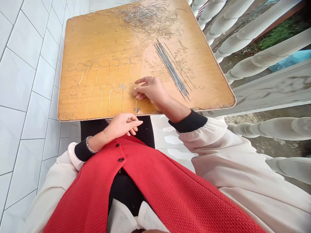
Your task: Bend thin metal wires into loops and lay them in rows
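Note:
My right hand [149, 89] is over the table near its front edge, thumb and fingers pinched on the loop end of a thin looped wire [136, 105]. The stem of that wire runs down to my left hand [125, 124], just off the table edge, where the fingers are closed at its lower end; the exact grip is partly hidden. To the left lie two rows of similar looped wires [109, 98], each a round loop with a straight stem.
A bundle of straight grey wires [171, 69] lies right of my right hand. A tangled heap of wire [145, 16] is at the table's [97, 38] far end. White tiled wall [26, 81] stands left; a white balustrade [257, 61] is on the right.

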{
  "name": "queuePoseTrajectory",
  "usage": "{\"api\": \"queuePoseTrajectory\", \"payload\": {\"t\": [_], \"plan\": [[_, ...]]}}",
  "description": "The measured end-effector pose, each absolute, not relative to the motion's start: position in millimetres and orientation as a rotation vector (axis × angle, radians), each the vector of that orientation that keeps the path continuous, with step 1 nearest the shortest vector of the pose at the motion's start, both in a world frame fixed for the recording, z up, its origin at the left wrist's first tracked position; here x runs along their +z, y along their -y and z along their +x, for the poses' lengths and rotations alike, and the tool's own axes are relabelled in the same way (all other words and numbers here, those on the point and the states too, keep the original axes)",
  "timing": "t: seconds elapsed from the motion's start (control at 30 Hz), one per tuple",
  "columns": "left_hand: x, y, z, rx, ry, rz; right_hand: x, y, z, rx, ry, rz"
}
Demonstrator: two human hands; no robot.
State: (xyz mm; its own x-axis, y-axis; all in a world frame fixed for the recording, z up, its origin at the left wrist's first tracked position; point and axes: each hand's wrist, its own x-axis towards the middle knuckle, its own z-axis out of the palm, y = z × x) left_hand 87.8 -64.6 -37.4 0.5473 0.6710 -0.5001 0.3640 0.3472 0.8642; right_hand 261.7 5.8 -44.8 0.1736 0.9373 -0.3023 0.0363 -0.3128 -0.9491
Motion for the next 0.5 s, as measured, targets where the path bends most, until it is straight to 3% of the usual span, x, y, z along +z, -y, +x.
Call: {"api": "queuePoseTrajectory", "payload": {"t": [0.5], "plan": [[-32, 48, 56, 0.605, -0.993, 2.084, -57, -7, 285, 0.702, 1.474, -1.711]]}}
